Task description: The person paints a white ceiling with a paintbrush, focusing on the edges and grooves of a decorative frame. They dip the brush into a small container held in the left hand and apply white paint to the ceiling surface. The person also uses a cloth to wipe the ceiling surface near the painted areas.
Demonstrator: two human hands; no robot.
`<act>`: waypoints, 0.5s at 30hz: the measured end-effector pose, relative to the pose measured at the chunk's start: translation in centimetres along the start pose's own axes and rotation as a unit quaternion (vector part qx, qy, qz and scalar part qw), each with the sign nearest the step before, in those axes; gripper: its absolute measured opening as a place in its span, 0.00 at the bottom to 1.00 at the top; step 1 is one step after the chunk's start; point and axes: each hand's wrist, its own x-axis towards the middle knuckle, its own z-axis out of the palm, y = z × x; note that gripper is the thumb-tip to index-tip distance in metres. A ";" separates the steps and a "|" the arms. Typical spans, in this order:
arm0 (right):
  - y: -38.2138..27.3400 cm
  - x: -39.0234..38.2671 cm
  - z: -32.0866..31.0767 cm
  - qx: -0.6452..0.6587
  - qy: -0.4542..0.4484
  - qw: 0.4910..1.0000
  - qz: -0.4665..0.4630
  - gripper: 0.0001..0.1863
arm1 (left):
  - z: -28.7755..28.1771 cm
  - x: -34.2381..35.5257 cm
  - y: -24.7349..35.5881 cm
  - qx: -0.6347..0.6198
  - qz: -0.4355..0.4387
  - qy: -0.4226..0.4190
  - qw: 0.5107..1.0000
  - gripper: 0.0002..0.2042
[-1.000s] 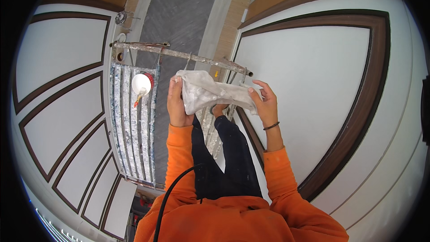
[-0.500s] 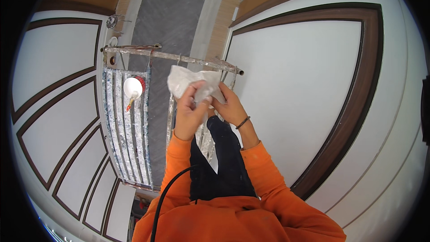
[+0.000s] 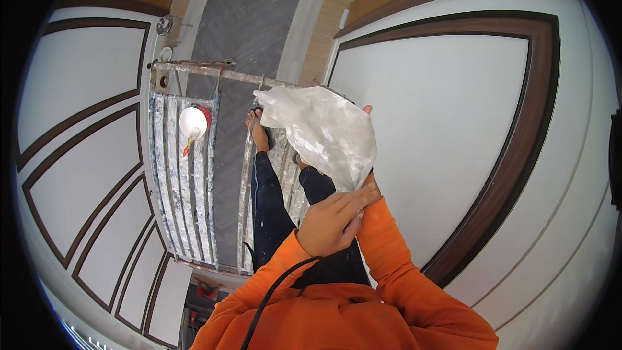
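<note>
A thin whitish sheet (image 3: 317, 126), wrinkled and smeared with white, spreads out in front of me; it looks like plastic, perhaps a bag. My left hand (image 3: 334, 220) is closed at its gathered near end, beside my right wrist. My right hand (image 3: 368, 110) is mostly hidden behind the sheet; a stretched-out fingertip shows past the sheet's right edge, and its wrist comes out below. To the left, a white-lined red bucket (image 3: 194, 122) with a paintbrush (image 3: 188, 147) in it stands on a paint-spattered slatted platform (image 3: 184, 220).
My feet rest on a second slatted platform (image 3: 280, 162). A spattered metal bar (image 3: 249, 78) crosses beyond both. Grey flooring (image 3: 246, 13) lies lower down. White panelled walls with brown trim (image 3: 544, 91) rise on either side. A black cable (image 3: 278, 282) runs in front of my left arm.
The crumpled sheet has opened out wide. My left hand has moved down and right to its near end; my right hand has gone behind it. My left leg has come into view.
</note>
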 end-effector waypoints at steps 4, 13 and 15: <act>-0.6 -0.5 0.8 0.003 0.003 1.000 0.000 0.38 | -1.6 -2.4 -1.7 -0.099 -0.014 0.056 0.993 0.16; 0.2 -1.4 1.1 -0.292 -0.035 0.955 0.037 0.38 | -5.6 2.5 -5.6 -0.205 -0.177 0.314 0.910 0.14; 0.7 -1.3 1.5 -0.348 -0.015 0.937 0.038 0.35 | -5.5 3.2 -6.0 -0.155 -0.161 0.302 0.927 0.12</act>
